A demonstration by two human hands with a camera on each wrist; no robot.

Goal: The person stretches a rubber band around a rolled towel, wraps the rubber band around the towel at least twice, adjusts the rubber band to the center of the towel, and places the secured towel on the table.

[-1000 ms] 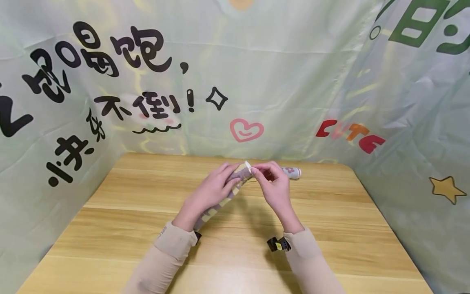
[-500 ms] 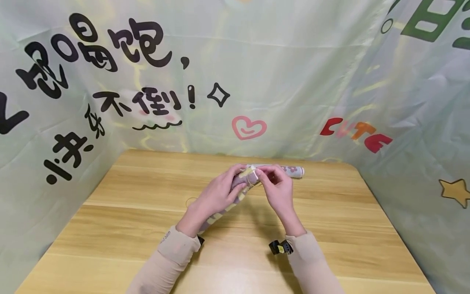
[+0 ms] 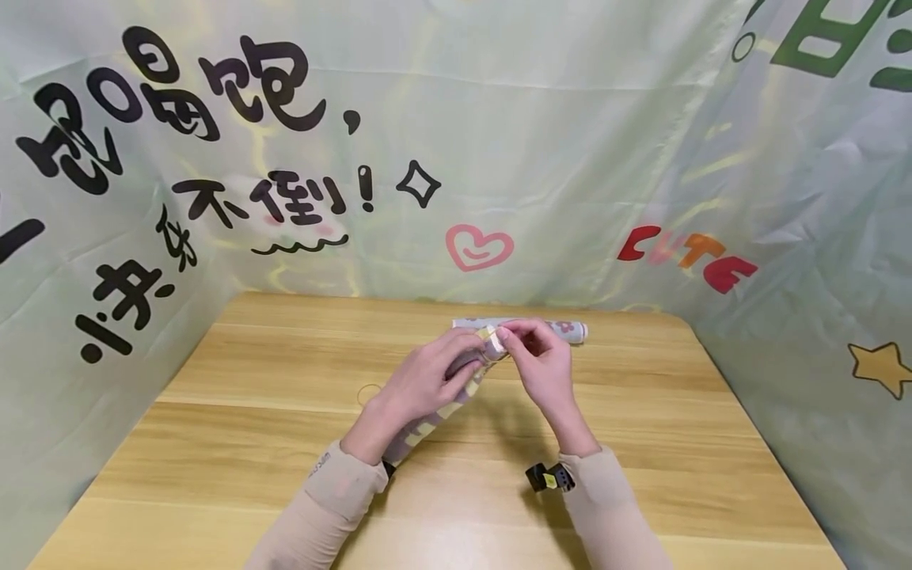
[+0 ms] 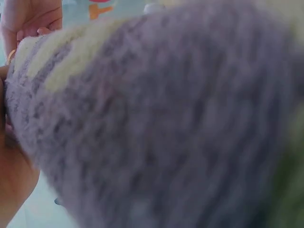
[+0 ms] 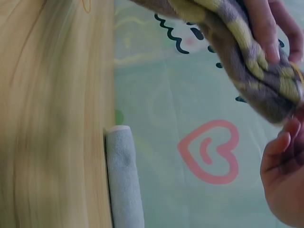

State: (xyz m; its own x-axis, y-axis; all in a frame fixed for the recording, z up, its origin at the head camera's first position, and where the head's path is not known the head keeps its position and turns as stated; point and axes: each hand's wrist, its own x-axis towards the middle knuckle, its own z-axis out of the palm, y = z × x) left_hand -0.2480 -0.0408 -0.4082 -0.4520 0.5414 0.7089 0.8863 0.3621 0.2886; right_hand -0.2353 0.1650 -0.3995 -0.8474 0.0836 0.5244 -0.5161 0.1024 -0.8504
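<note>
On my head view, the pale wood counter point(image 3: 214, 427) meets a hung cloth backdrop point(image 3: 541, 142) printed with black characters, a pink heart point(image 3: 480, 248) and the word CUTE. A blue-grey roll point(image 3: 571, 331) lies at the back, and a fine yellow loop point(image 3: 368, 385) rests near the left wrist. I see the left hand point(image 3: 427, 380) reaching over the purple-and-yellow towel point(image 3: 429, 423), its fingers grasping the roll, which slants up above the counter. The right hand point(image 3: 545, 364) bends in at the towel's upper end, thumb and finger pinched together.

My left wrist view is mostly blurred towel; part of the left hand edges the left side, with the right hand beyond.

From the right wrist, I see the counter's grain, the grey roll, and a thin yellow band point(image 5: 299, 72) at the towel's end; the right fingers curl there, seemingly pinching that band.
</note>
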